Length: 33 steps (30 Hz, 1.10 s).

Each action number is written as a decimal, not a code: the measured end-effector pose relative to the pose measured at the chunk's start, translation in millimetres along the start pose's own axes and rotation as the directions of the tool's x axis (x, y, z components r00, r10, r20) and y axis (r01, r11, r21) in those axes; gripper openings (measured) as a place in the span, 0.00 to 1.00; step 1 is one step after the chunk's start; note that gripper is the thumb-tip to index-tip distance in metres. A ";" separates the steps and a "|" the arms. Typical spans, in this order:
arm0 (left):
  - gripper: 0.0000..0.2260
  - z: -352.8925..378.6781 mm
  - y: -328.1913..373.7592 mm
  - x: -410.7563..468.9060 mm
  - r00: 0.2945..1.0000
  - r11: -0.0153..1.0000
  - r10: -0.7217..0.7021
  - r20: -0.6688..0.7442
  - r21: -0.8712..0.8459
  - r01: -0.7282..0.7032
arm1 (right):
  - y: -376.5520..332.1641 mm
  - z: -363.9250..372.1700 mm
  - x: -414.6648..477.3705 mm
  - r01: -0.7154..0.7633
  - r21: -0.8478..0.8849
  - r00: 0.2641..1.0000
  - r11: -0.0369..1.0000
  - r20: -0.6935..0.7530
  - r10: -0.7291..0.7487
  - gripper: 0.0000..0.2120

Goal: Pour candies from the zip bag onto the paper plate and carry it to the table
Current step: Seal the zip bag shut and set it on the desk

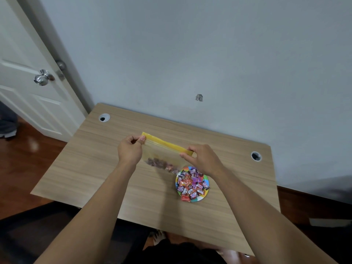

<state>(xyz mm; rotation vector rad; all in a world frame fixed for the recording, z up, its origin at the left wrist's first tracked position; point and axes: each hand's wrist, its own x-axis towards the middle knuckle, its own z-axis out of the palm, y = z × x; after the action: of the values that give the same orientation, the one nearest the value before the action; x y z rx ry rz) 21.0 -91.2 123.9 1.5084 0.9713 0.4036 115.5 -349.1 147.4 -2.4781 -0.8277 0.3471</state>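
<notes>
A clear zip bag (162, 155) with a yellow zip strip hangs above the wooden desk (95, 168), held level between both hands. My left hand (130, 150) pinches the strip's left end; my right hand (202, 159) pinches its right end. A few candies (162, 164) lie in the bag's bottom. Just below my right hand, a colourful paper plate (204, 195) rests on the desk, heaped with wrapped candies (191, 182). One red candy sits at the plate's front rim.
The desk stands against a grey wall, with cable holes at its back left (104, 117) and right (256, 156). A white door with a metal knob (43, 77) is at left. A person's foot (7, 128) shows by the door. Dark wood floor surrounds the desk.
</notes>
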 end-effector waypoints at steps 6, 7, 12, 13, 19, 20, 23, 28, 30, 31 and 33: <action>0.05 -8.3 -2.7 1.3 1.000 1.000 -0.018 -0.014 -0.005 0.018 | -0.1 -0.2 -0.5 0.018 -0.017 1.000 1.000 -0.007 -0.019 0.19; 0.06 -9.5 -3.4 1.9 1.000 1.000 -0.022 -0.017 -0.005 0.022 | -0.4 -0.6 -0.8 0.018 -0.019 1.000 1.000 -0.002 -0.018 0.19; 0.09 -18.1 -10.0 8.8 0.999 0.999 -0.049 -0.012 -0.002 0.049 | -1.4 -5.0 2.6 0.041 -0.023 0.999 0.999 0.016 -0.041 0.18; 0.10 -19.5 -10.7 10.1 0.999 0.999 -0.052 -0.010 -0.002 0.051 | -2.0 -5.5 4.0 0.042 -0.028 0.999 0.999 0.015 -0.042 0.18; 0.08 -25.8 -10.1 13.8 0.999 0.999 -0.048 -0.001 -0.004 0.048 | -4.1 -5.1 11.3 0.061 -0.079 0.998 0.995 0.032 -0.059 0.20; 0.08 -27.0 -9.5 14.2 0.999 0.999 -0.048 0.001 -0.004 0.048 | -5.5 -6.0 13.9 0.073 -0.096 0.997 0.993 0.042 -0.069 0.20; 0.10 -31.1 -7.7 16.3 0.999 0.999 -0.046 0.003 0.007 0.046 | -10.5 -10.8 23.6 0.115 -0.146 0.993 0.983 0.054 -0.108 0.21; 0.09 -42.5 -4.5 23.5 1.000 0.999 -0.002 0.029 0.047 0.001 | -17.8 -9.8 35.6 0.152 -0.169 0.988 0.974 0.055 -0.145 0.19; 0.06 -48.9 -5.6 26.0 0.995 0.998 0.012 0.099 0.055 -0.017 | -15.3 -6.1 37.5 0.160 -0.156 0.986 0.975 0.066 -0.151 0.18; 0.06 -53.0 -7.2 27.1 0.989 0.998 0.018 0.146 0.063 -0.028 | -13.3 -4.0 37.6 0.158 -0.140 0.986 0.977 0.081 -0.148 0.17; 0.07 -62.6 -11.0 27.6 0.974 0.994 0.030 0.226 0.097 -0.053 | -11.3 1.5 36.6 0.155 -0.094 0.983 0.984 0.118 -0.143 0.13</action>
<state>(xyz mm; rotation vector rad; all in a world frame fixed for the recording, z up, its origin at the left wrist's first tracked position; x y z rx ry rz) -12.7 -30.9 118.5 1.6307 0.7928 0.2094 138.0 -318.1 149.2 -2.4895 -1.0959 0.4008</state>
